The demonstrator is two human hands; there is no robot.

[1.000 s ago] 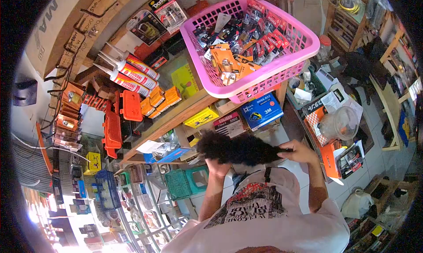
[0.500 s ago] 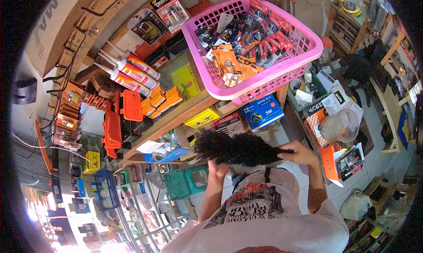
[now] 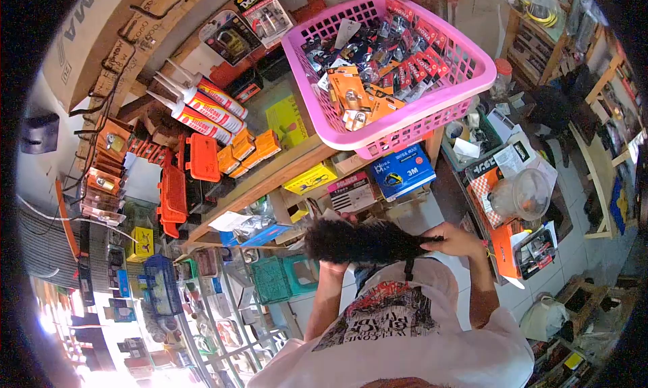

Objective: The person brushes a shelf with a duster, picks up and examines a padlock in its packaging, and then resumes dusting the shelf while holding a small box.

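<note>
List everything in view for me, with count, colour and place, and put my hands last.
Fluffy duster: one, black, centre
Basket: one, pink, at the counter
Packets: too many to count, mostly red, orange, dark, inside basket
Silicone tubes: three, red-white-yellow, left of basket
Open case: one, orange, below tubes
3M box: one, blue, below basket
Tub: one, clear, right side
Other stock: uncountable, mixed colours, all around
Shirt: one, pale, bottom
Left hand: one, bare, at duster's thick end
Right hand: one, bare, at duster's thin end

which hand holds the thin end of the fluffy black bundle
The right hand: it holds the tapered end of the fluffy black bundle; the left hand holds the bushier end.
</note>
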